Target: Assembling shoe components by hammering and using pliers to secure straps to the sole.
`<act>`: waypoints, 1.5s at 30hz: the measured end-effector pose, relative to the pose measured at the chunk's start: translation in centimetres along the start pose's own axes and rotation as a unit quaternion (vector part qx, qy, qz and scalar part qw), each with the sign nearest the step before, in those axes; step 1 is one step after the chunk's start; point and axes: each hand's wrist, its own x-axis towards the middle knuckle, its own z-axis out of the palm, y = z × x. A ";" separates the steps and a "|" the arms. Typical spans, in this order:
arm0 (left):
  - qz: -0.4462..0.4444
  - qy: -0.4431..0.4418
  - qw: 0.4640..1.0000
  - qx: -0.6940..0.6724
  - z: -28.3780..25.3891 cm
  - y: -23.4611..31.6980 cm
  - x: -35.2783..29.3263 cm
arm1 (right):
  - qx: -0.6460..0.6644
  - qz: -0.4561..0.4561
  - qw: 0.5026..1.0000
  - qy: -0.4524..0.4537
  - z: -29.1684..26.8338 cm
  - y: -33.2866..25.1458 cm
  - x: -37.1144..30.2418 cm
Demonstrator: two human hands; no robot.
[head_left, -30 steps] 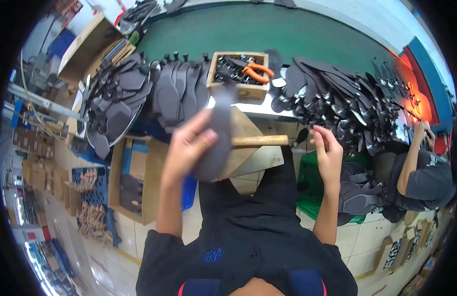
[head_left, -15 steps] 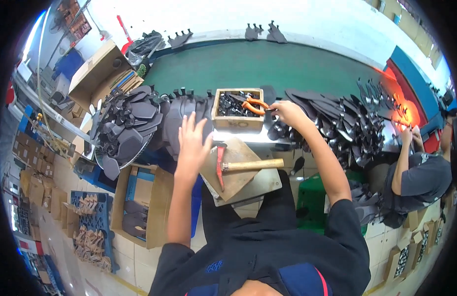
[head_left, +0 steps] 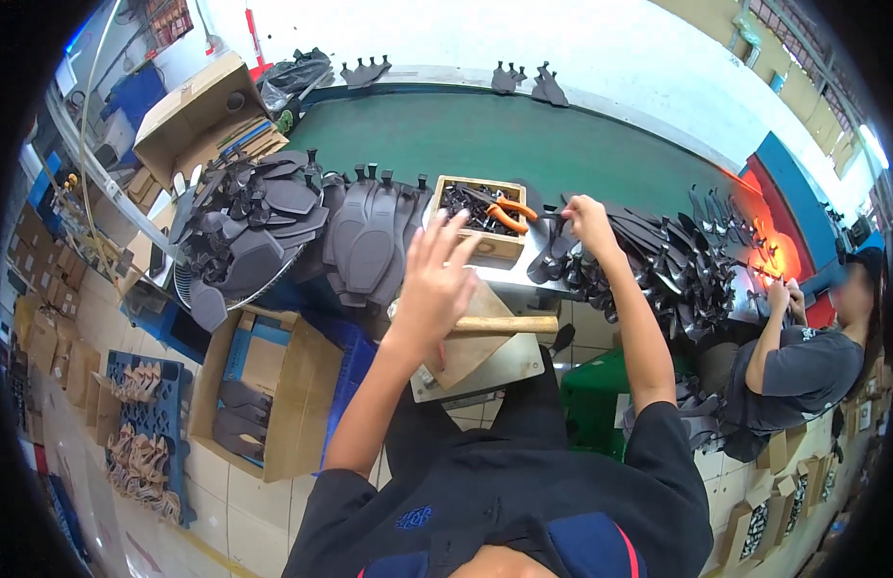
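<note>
The green-topped bench carries a wooden box along its near edge. Left of the box lie flat dark soles; right of it spreads a heap of dark pieces (partly glossy). Beyond the box, similar pieces line the far edge. Nearer the person than the box, a pale plate bears a brown board, a wooden-handled hammer across it.

The pliers had orange handles, the wooden box was tan, the hammer's handle yellowish brown, the flat pieces at left dark grey, the far tabletop green, the far wall white, and the near shirt black with a blue motif.
</note>
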 end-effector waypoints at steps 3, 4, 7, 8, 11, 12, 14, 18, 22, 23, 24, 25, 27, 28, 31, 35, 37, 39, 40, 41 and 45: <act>-0.048 0.072 0.996 -0.034 -0.1 -1.4 -1.3 | 0.008 -0.026 0.996 0.090 1.3 1.9 0.3; -0.048 0.078 0.995 -0.030 -0.2 -1.4 -1.2 | 0.044 -0.007 0.990 0.132 2.0 1.4 0.3; -0.007 0.066 0.998 -0.017 -0.9 -0.9 -1.1 | -0.039 -0.097 0.985 0.137 1.2 -1.7 1.8; -0.004 0.061 0.998 -0.019 -0.9 -0.7 -0.8 | -0.086 -0.164 0.977 0.102 0.7 -1.5 2.0; -0.006 0.065 0.998 -0.020 -1.2 -1.2 -1.6 | -0.043 -0.077 0.991 -0.105 1.4 -2.4 -0.1; -0.027 0.062 0.996 -0.058 -0.7 -1.5 -2.1 | 0.013 0.035 0.980 -0.193 0.8 -2.7 -1.0; -0.046 0.068 0.991 -0.102 0.5 -2.0 -2.6 | 0.091 0.106 0.986 -0.094 0.7 -1.3 -1.4; -0.067 0.049 0.991 -0.107 1.0 -2.2 -2.6 | -0.070 -0.034 0.985 0.156 -1.5 -2.9 -1.5; -0.057 0.045 0.994 -0.078 -0.1 -2.2 -2.1 | 0.002 0.038 0.977 0.208 -6.9 -12.3 0.4; -0.040 0.040 0.995 -0.078 -0.2 -2.0 -1.6 | 0.025 0.005 0.984 0.174 -8.0 -13.7 0.2; -0.044 0.036 0.995 -0.077 -0.6 -1.4 -0.9 | 0.027 0.009 0.985 0.170 -8.8 -15.9 -0.3; -0.034 0.070 0.992 -0.098 -1.0 -0.4 -0.1 | 0.045 -0.010 0.994 0.096 -8.9 -18.8 -1.3; -0.014 0.103 0.986 -0.129 -0.7 1.1 0.6 | 0.066 -0.067 0.994 -0.046 -8.6 -22.6 -4.0; -0.025 0.088 0.988 -0.123 -0.7 2.0 0.5 | 0.068 -0.103 0.986 -0.112 -8.5 -23.9 -5.6; 0.016 -0.037 0.982 -0.182 -3.2 3.3 -1.1 | 0.178 -0.201 0.935 -0.233 -10.0 -27.0 -8.5; -0.142 -0.057 0.824 -0.545 -8.3 7.1 -3.6 | 0.121 -0.034 0.985 -0.121 -3.5 -23.3 -10.7; -0.181 0.108 0.769 -0.604 -9.2 8.7 -3.6 | -0.164 -0.103 0.964 -0.184 0.7 -20.6 -12.1; -0.137 0.080 0.868 -0.471 -9.1 7.1 -4.9 | -0.167 -0.110 0.955 -0.220 2.6 -18.9 -13.9; -0.083 0.048 0.939 -0.331 -8.9 6.4 -5.3 | -0.180 -0.145 0.954 -0.193 2.8 -17.3 -14.8; -0.110 0.085 0.933 -0.331 -8.4 6.7 -5.2 | -0.145 -0.105 0.960 -0.215 2.2 -17.2 -15.3; -0.143 0.098 0.963 -0.207 -4.1 4.9 -3.3 | -0.133 0.000 0.975 -0.179 -0.2 -12.8 -19.3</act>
